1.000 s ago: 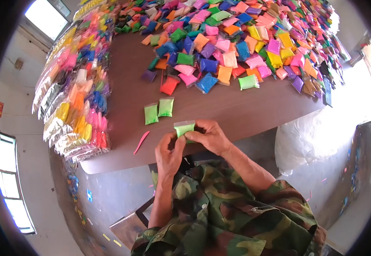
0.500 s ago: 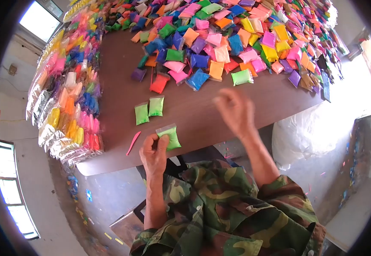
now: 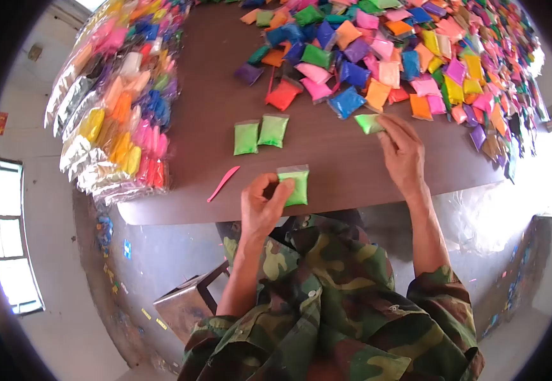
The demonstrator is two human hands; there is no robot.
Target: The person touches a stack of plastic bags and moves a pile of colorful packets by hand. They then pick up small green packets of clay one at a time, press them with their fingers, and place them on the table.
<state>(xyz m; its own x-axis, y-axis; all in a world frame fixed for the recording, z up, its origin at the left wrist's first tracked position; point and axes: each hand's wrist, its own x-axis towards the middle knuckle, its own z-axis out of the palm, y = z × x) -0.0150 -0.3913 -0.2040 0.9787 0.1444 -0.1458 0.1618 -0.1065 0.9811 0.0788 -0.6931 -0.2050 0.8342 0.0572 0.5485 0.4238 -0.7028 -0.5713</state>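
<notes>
The left hand (image 3: 260,206) covers the lower left corner of the green packet (image 3: 296,185) it holds, so the grip under the thumb cannot be seen. The fingers (image 3: 387,124) of the right hand (image 3: 403,152) lie over the near end of a light green packet (image 3: 367,122); whether they pinch it or only press on it cannot be told. The heap of coloured packets (image 3: 416,57) runs out past the top edge, and the far ones are too small to tell apart. The bundled packets in clear bags (image 3: 114,108) blur at the dark lens rim. The table (image 3: 327,159) is cut off at the top, and its near edge hides the person's lap.
</notes>
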